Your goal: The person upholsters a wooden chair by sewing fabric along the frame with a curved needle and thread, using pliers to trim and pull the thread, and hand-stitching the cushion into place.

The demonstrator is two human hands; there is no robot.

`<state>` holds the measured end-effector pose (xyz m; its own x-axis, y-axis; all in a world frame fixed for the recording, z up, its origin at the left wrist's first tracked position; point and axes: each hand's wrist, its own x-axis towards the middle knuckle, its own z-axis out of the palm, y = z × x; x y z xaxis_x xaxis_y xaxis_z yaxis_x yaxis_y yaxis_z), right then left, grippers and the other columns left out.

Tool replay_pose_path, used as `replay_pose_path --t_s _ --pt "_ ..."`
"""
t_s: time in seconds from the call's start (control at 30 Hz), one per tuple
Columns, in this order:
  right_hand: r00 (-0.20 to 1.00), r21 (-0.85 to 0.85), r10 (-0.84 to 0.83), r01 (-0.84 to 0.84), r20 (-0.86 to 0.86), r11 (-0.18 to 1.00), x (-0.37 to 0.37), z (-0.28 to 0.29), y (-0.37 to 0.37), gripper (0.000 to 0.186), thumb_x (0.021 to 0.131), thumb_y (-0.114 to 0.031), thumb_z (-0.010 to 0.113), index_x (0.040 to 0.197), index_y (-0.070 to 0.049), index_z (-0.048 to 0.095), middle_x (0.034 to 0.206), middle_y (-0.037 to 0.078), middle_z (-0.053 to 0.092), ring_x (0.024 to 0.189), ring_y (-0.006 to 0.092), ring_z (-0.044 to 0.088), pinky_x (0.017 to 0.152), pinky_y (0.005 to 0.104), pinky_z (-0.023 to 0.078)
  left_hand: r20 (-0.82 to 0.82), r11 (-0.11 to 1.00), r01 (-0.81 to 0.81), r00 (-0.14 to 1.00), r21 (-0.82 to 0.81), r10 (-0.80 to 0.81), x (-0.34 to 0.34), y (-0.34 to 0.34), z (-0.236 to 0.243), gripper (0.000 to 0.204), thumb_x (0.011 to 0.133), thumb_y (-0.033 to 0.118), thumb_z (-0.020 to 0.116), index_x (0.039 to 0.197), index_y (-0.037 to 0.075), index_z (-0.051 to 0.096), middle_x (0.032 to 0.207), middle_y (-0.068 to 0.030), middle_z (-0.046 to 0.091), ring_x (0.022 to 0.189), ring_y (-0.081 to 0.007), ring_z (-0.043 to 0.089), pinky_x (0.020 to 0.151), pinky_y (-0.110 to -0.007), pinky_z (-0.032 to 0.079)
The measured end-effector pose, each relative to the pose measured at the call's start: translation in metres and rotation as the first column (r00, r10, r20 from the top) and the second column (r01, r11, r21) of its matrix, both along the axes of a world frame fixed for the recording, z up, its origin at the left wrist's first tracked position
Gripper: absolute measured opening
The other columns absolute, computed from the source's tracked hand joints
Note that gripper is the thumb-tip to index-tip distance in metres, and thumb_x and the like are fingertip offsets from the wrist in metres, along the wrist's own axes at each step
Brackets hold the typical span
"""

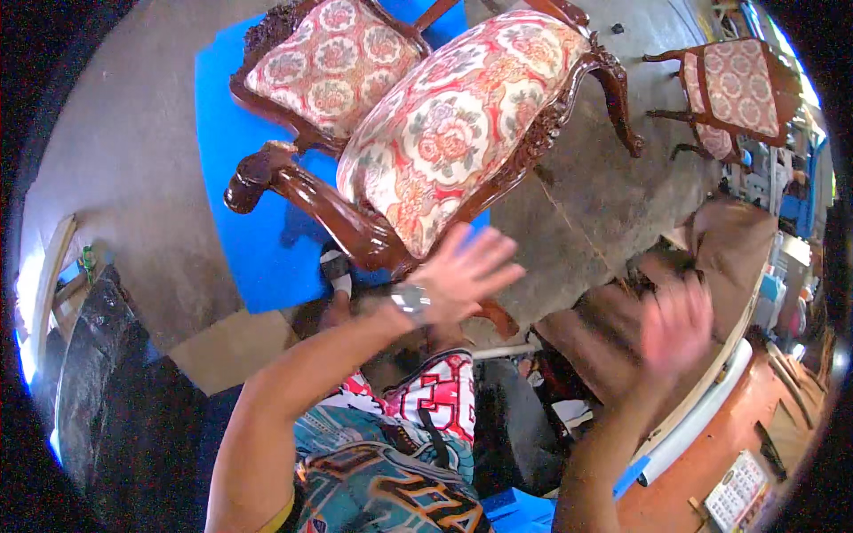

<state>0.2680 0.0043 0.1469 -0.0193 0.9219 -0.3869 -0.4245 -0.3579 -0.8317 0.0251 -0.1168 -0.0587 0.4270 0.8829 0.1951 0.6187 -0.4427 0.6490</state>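
A carved dark-wood chair (524,151) with glossy curved legs lies tilted before me. Its seat (444,133) and backrest (330,67) wear red and cream floral fabric. Over the near corner of the seat frame is my left hand (466,277), its fingers spread and a watch on the wrist. I cannot tell whether it touches the wood. My right hand (675,324) is raised at the right, smeared by motion, in front of brown sheet material (729,235). Whether it grips that material does not show.
Beneath the chair spreads a blue sheet (235,195) on the concrete floor (133,151). Another floral chair (733,84) lies at the far right. An orange-brown work surface (684,462) holds a white roll (702,409) at the lower right. Black sheeting (107,382) stands at the left.
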Motion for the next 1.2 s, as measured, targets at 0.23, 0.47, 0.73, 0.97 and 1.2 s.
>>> replay_pose_path --t_s 0.23,0.47,0.73,0.97,1.2 --pt "0.339 0.266 -0.746 0.784 0.573 0.561 0.155 0.142 -0.144 0.018 0.099 -0.014 0.033 0.089 -0.008 0.046 0.062 -0.003 0.026 0.05 0.007 0.024 0.044 0.0225 0.022 0.13 0.966 0.227 0.961 0.123 -0.243 0.075 0.027 0.0 0.089 0.064 0.032 0.07 0.142 0.017 0.031 0.132 -0.0121 0.047 0.12 -0.0303 0.046 0.104 -0.053 0.031" --pt "0.697 -0.121 -0.427 0.589 0.575 0.799 0.247 0.046 -0.145 0.022 0.097 -0.017 0.043 0.076 -0.015 0.037 0.058 -0.003 0.024 0.045 0.0071 0.021 0.036 0.0216 0.021 0.284 0.891 -0.023 0.951 0.454 -0.12 0.062 0.032 0.007 0.045 0.068 0.024 0.061 0.113 0.019 0.061 0.104 -0.0034 0.06 0.095 -0.0247 0.058 0.083 -0.044 0.045" --pt "0.602 -0.272 -0.379 0.719 0.703 0.639 0.24 -0.025 -0.161 0.012 0.093 -0.026 0.05 0.087 -0.016 0.048 0.059 -0.005 0.035 0.044 0.0073 0.03 0.035 0.02 0.024 -0.294 0.966 0.011 0.952 -0.259 -0.089 0.026 0.046 0.012 0.036 0.079 0.02 0.061 0.114 0.014 0.055 0.099 -0.0086 0.058 0.076 -0.0248 0.063 0.061 -0.039 0.054" --pt "1.0 -0.568 -0.019 0.004 -0.019 0.823 0.111 -0.134 -0.136 0.016 0.09 -0.023 0.053 0.078 -0.016 0.045 0.058 -0.006 0.032 0.045 0.0083 0.03 0.036 0.023 0.023 -0.49 0.746 -0.651 0.7 -0.141 0.519 -0.014 0.046 0.016 0.028 0.088 0.035 0.055 0.094 0.009 0.061 0.09 -0.0135 0.062 0.072 -0.0311 0.062 0.06 -0.043 0.051" --pt "0.812 -0.004 0.322 -0.367 0.487 0.93 -0.045 -0.2 -0.052 0.015 0.095 -0.018 0.051 0.099 -0.003 0.051 0.08 0.01 0.065 0.069 0.015 0.063 0.056 0.0277 0.05 -0.075 0.844 -0.506 0.848 0.179 0.524 -0.027 0.044 -0.027 0.035 0.075 0.019 0.071 0.052 0.009 0.048 0.052 -0.0079 0.046 0.052 -0.027 0.05 0.049 -0.041 0.04"
